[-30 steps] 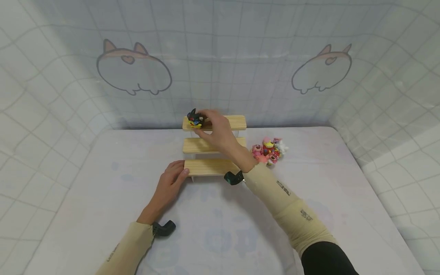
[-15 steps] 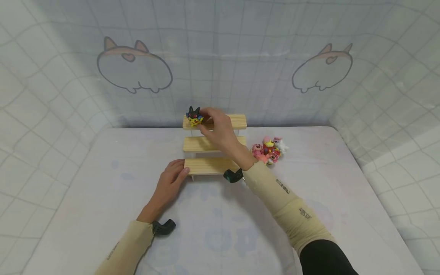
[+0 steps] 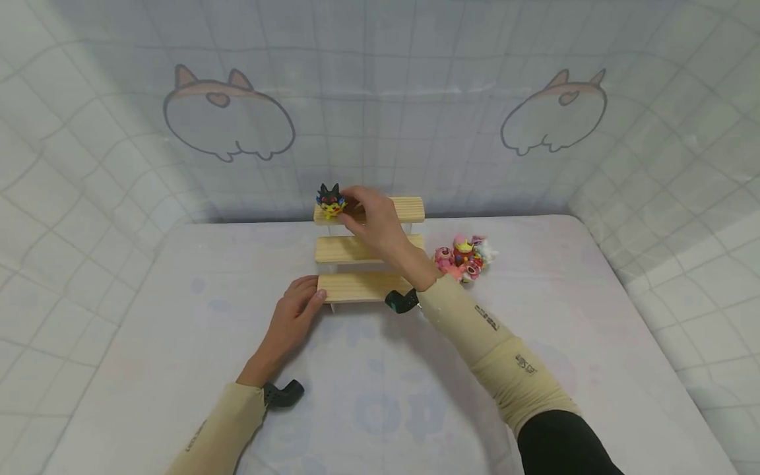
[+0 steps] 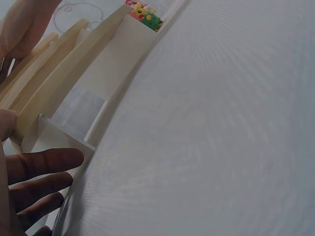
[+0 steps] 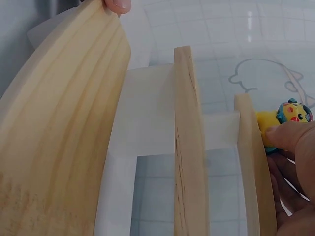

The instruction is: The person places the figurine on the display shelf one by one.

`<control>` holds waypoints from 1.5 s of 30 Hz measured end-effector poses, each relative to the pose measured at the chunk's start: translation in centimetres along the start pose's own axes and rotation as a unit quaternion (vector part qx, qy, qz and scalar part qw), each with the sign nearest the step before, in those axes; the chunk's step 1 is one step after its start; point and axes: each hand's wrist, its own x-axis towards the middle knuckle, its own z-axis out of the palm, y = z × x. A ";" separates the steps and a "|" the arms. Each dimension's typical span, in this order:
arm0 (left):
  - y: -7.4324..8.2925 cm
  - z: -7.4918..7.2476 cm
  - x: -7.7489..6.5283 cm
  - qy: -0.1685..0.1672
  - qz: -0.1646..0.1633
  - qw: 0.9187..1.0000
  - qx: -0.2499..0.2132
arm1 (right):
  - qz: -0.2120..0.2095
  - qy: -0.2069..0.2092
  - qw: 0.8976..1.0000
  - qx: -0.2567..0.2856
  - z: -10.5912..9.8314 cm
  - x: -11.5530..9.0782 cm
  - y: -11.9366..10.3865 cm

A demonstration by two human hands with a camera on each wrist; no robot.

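Observation:
A three-tier wooden display stand (image 3: 356, 288) with white side panels stands at the table's back. My left hand (image 3: 295, 309) holds the left end of its lowest board, thumb over the front corner; in the left wrist view the fingers (image 4: 44, 164) reach below the board beside the side panel. At the top board's left end, my right hand (image 3: 380, 224) pinches a small figurine (image 3: 330, 202), yellow with a black eared top and blue sides. The right wrist view shows the yellow figurine (image 5: 294, 116) right at the top board, the thumb on its body.
Right of the stand, several small figurines (image 3: 465, 257) in pink, red, yellow and white crowd together on the pale cloth-covered table (image 3: 196, 330). A white gridded curtain (image 3: 392, 99) with cartoon outlines hangs close behind the stand.
My right hand has turned the figurine so its front faces me, and shifted it slightly left along the top board. The left hand stays on the lowest board.

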 end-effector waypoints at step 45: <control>-0.3 -0.8 -0.6 -0.006 -0.011 1.000 0.020 | -0.001 0.135 0.991 0.016 -3.2 -4.6 1.3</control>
